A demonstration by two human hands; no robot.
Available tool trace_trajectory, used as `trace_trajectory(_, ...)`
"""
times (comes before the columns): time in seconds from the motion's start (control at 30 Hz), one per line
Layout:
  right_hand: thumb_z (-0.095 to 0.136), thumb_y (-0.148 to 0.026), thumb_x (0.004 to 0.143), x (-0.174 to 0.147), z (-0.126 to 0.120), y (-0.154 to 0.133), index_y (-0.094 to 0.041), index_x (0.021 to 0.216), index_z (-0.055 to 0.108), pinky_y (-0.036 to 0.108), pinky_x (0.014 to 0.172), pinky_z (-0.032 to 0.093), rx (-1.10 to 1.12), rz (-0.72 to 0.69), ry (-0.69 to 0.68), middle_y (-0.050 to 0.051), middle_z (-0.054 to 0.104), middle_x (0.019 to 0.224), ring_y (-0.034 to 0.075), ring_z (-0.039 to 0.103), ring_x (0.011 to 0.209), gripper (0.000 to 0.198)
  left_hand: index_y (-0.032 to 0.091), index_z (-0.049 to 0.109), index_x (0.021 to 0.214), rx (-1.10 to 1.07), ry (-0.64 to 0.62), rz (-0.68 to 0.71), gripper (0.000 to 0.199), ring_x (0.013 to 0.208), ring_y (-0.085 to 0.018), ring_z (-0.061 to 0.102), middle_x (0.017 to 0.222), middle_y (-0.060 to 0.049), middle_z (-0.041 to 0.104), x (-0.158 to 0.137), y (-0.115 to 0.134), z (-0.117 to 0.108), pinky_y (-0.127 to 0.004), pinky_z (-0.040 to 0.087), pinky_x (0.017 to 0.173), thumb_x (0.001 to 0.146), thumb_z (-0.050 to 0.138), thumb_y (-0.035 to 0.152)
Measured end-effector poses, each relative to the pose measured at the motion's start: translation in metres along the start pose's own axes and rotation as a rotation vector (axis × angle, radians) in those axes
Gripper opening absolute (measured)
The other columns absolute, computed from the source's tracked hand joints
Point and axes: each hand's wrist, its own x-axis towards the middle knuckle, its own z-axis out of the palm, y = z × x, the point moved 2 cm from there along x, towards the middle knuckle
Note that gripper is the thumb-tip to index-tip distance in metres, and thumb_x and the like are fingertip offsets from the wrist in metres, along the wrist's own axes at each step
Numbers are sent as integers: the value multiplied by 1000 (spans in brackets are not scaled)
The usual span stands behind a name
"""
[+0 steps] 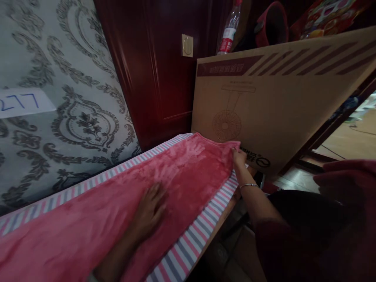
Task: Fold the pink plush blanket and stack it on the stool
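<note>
A long pink plush cloth [188,184] lies spread over a striped cover [188,247] with pink, grey and white bands. My left hand [150,207] rests flat on the plush, its fingers stretched towards the far end. At the cloth's far right corner, my right hand [239,157] is closed on the edge, with a thin bracelet on the wrist. Faint streaks and wrinkles show in the pile. The near left part of the cloth runs out of view.
Beyond the cloth's far end stands a large cardboard box [273,102]. A plastic bottle [229,31] and a dark red round object [272,24] are behind it. Patterned wallpaper [85,113] and a dark red wood panel [164,78] border the left side. Dark fabric [346,219] hangs at right.
</note>
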Motion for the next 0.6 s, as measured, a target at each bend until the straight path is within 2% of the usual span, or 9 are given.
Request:
trace_trajectory(0.13, 63, -31, 77, -46, 32, -49, -16, 70, 66, 27, 69, 47, 49, -218, -228, 2, 65, 69, 17, 57, 71, 17, 27, 68, 129, -846, 222, -272, 50, 141, -33, 48, 148, -10, 57, 3, -10, -11, -53, 29, 122, 89, 62, 56)
trace_trajectory(0.2, 63, -30, 78, -88, 38, -63, -16, 78, 71, 29, 73, 49, 62, -346, -386, 3, 71, 77, 19, 61, 76, 16, 23, 69, 123, -1212, 248, -365, 49, 135, -34, 55, 140, -12, 64, 7, -17, -14, -53, 32, 121, 85, 67, 54)
trace_trajectory(0.27, 56, -29, 84, -136, 34, -69, -17, 93, 74, 32, 77, 52, 51, -592, -622, 5, 75, 88, 22, 66, 81, 23, 20, 68, 116, -1442, 235, -439, 46, 131, -33, 58, 133, -14, 67, 11, -23, -17, -53, 34, 120, 82, 70, 51)
trace_trajectory(0.37, 51, -21, 87, -202, 14, -60, -19, 104, 73, 35, 86, 55, 81, -795, -870, 9, 77, 103, 23, 70, 95, 28, 18, 64, 113, -1563, 234, -506, 43, 124, -32, 63, 127, -16, 69, 15, -28, -21, -52, 38, 116, 86, 64, 52)
trace_trajectory(0.43, 49, -17, 89, -232, -1, -48, -20, 108, 73, 36, 90, 55, 95, -854, -1007, 10, 76, 110, 23, 71, 102, 30, 18, 63, 110, -1557, 238, -520, 42, 120, -30, 65, 123, -16, 69, 16, -28, -21, -52, 42, 113, 89, 58, 55)
trace_trajectory(0.5, 48, -14, 88, -249, -12, -36, -20, 111, 72, 36, 93, 56, 99, -868, -1087, 10, 75, 114, 22, 71, 106, 34, 20, 63, 107, -1523, 224, -520, 43, 117, -29, 66, 120, -15, 70, 15, -26, -21, -52, 46, 109, 90, 53, 58)
trace_trajectory(0.6, 48, -12, 86, -256, -19, -23, -21, 117, 71, 39, 97, 56, 92, -838, -1103, 10, 75, 117, 23, 70, 111, 40, 22, 65, 102, -1468, 221, -512, 34, 108, -27, 69, 114, -12, 71, 13, -23, -20, -49, 52, 102, 90, 58, 52)
